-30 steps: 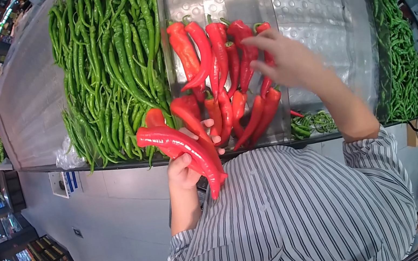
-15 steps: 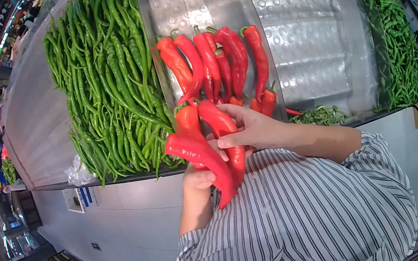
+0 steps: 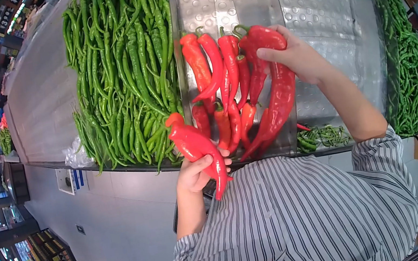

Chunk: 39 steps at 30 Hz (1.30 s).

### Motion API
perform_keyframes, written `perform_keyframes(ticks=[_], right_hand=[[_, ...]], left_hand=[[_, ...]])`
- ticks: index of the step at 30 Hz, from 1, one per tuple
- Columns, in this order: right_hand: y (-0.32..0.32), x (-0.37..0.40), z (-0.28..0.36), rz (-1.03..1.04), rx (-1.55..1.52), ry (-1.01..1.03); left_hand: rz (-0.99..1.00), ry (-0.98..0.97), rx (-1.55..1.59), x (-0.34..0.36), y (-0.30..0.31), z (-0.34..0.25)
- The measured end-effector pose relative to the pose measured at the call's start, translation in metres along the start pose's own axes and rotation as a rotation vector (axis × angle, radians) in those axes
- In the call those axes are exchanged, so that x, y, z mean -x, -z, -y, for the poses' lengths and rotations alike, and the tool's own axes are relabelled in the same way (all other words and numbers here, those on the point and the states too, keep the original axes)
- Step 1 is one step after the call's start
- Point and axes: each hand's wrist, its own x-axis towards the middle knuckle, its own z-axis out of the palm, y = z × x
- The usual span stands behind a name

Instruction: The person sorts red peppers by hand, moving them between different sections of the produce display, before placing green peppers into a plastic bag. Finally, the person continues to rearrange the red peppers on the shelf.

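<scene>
Leftmost, a thick pile of long green peppers (image 3: 123,73) lies on the sloping, dimpled steel display shelf (image 3: 308,0), their stalks pointing up the slope. Just below and right of that pile, the left hand (image 3: 194,174) is curled round the lower half of a fat red pepper (image 3: 197,143), fingers wrapped over it and thumb beneath; the pepper stands slanted in front of the shelf's front edge, stalk end up and tip hanging down over the striped shirt (image 3: 299,214). Behind it, two rows of red peppers (image 3: 210,70) lie side by side on the shelf, just beside the green pile. Further right, the right hand (image 3: 299,59) pinches the upper end of a long red pepper (image 3: 282,91) between thumb and fingers, holding it at the right edge of the red rows, its tip trailing down toward the shelf's front. A few small green chillies (image 3: 322,137) lie loose near the front edge, and a band of thin green chillies (image 3: 402,56) fills the far right.
</scene>
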Motion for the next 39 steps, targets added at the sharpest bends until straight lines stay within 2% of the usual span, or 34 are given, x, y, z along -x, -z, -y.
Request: perform_keyframes(ticks=[1, 4, 8, 11, 16, 19, 21, 24, 25, 27, 30, 32, 34, 36, 39], right_hand=[[0.001, -0.008, 0.000, -0.007, -0.009, 0.017], [-0.005, -0.020, -0.011, 0.015, -0.018, 0.021], [-0.024, -0.018, -0.036, 0.072, -0.115, -0.090], [-0.032, -0.030, -0.046, 0.087, -0.152, -0.093], [-0.043, -0.069, -0.010, 0.092, -0.240, -0.007], [-0.028, -0.109, 0.029, 0.115, -0.156, 0.111], [-0.010, -0.148, 0.049, 0.053, -0.119, 0.298], [0.020, -0.199, 0.057, -0.067, -0.128, 0.446], [0.025, -0.212, 0.057, -0.066, -0.119, 0.459], [0.032, -0.235, 0.053, -0.206, -0.100, 0.459], [0.026, -0.261, 0.054, -0.265, -0.142, 0.402], [0.019, -0.273, 0.053, -0.230, -0.185, 0.412], [0.018, -0.285, 0.052, -0.161, -0.135, 0.349], [0.014, -0.292, 0.046, -0.217, -0.100, 0.317], [0.015, -0.294, 0.032, -0.391, 0.448, 0.494]], left_hand=[[-0.151, 0.026, -0.049, 0.001, -0.008, 0.000], [-0.221, -0.017, -0.105, 0.007, -0.005, 0.009], [-0.319, -0.072, -0.191, 0.026, 0.008, 0.023], [-0.371, -0.097, -0.129, 0.046, 0.021, 0.032], [-0.386, -0.106, -0.067, 0.058, 0.025, 0.031], [-0.346, -0.117, -0.066, 0.054, 0.019, 0.027], [-0.308, -0.103, -0.082, 0.053, 0.018, 0.026], [-0.255, -0.073, -0.042, 0.050, 0.014, 0.026], [-0.257, -0.072, -0.050, 0.049, 0.017, 0.028], [-0.233, -0.077, -0.054, 0.048, 0.016, 0.029], [-0.235, -0.075, -0.045, 0.047, 0.013, 0.027], [-0.276, -0.082, -0.038, 0.049, 0.011, 0.026], [-0.289, -0.096, -0.031, 0.052, 0.011, 0.025], [-0.299, -0.107, 0.002, 0.055, 0.013, 0.025], [-0.297, -0.116, 0.049, 0.059, 0.015, 0.026]])
